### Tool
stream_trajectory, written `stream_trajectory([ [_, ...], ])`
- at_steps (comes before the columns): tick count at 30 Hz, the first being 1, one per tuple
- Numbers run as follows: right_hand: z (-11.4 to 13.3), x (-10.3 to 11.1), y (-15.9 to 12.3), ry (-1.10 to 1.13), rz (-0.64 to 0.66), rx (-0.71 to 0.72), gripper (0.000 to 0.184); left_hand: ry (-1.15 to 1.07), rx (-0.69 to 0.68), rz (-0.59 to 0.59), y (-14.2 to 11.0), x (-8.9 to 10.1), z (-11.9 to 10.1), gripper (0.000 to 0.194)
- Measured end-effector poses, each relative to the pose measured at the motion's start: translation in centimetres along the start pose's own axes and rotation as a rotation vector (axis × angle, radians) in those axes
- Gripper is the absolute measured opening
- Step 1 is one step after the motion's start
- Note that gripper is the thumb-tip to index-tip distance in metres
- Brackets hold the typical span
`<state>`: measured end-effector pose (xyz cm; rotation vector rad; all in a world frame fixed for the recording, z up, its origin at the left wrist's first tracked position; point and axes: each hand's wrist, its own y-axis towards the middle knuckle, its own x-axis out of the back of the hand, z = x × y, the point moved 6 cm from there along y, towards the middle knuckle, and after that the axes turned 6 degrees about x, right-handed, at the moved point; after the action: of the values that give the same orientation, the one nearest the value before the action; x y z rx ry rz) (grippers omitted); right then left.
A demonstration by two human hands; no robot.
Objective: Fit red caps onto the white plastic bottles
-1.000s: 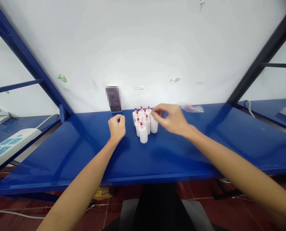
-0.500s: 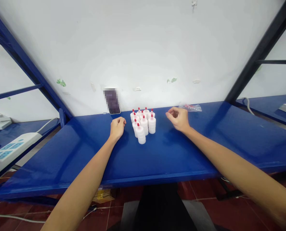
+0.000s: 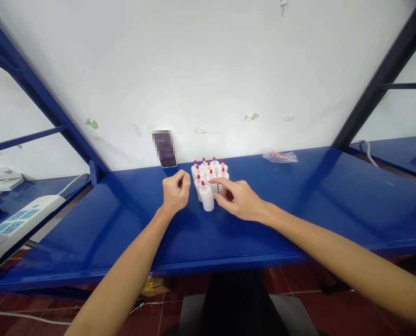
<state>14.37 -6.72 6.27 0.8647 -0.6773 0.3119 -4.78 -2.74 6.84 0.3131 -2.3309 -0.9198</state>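
Several white squeeze bottles with red-tipped caps stand upright in a tight cluster on the blue table. The front squeeze bottle [image 3: 207, 199] is nearest to me. My right hand [image 3: 241, 199] is at the cluster's right side, thumb and forefinger apart, reaching toward the front bottle. It covers part of the bottles behind, and whether its fingertips touch any bottle I cannot tell. Left of the cluster, my left hand [image 3: 176, 191] is curled into a loose fist, a small hollow showing between its fingers and nothing seen in it.
A phone [image 3: 167, 154] leans on the wall behind my left hand. Farther right, a clear plastic bag [image 3: 280, 157] with red bits lies along the wall. The blue table [image 3: 124, 219] runs between metal frame posts; a white power strip [image 3: 22, 221] sits at the left.
My right hand has moved left and nearer to me, from beside the plastic bag to the bottles, with its thumb and forefinger spread. My left fist has turned and shifted slightly right.
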Motion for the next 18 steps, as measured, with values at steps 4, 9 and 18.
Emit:
stream_trajectory([
  [4,-0.5,-1.3,0.0,0.066,0.065,-0.093,0.034,-0.108,-0.039,0.125,-0.3,-0.8,-0.6,0.035],
  [9,-0.4,-1.1,0.1,0.122,-0.017,-0.094,0.025,-0.124,-0.104,0.144,-0.4,-0.5,-1.2,0.029],
  [18,0.3,-0.5,-0.2,0.136,-0.044,0.085,0.023,-0.050,-0.500,0.221,-2.7,-0.7,-3.5,0.018],
])
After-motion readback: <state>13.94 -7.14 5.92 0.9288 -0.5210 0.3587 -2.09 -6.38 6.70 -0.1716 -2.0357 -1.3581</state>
